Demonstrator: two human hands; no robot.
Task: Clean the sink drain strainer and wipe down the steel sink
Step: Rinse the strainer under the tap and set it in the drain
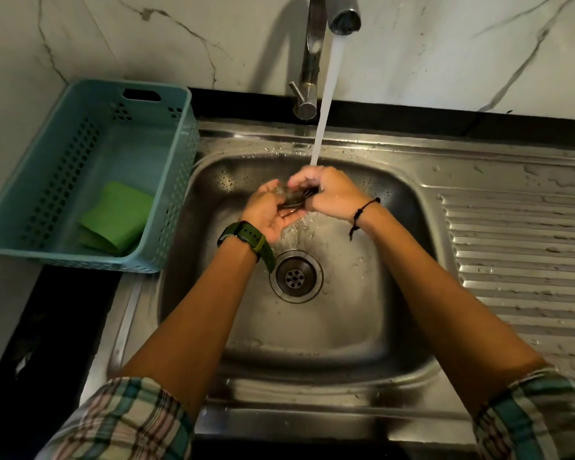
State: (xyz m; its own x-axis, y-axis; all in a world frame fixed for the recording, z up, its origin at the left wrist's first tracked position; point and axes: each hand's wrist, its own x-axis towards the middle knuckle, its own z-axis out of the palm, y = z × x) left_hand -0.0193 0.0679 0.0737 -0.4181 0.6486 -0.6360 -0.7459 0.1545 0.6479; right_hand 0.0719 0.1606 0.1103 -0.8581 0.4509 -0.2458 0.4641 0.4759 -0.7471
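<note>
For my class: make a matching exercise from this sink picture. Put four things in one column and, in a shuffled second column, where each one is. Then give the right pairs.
Things:
1. strainer
2. green cloth
3. drain
4. green watch

Places:
A. in the blue basket left of the sink
B. on the left wrist
C. held between the left hand and right hand, under the running water
D. in the floor of the sink basin, open

Pairs: 1-C, 2-A, 3-D, 4-B
</note>
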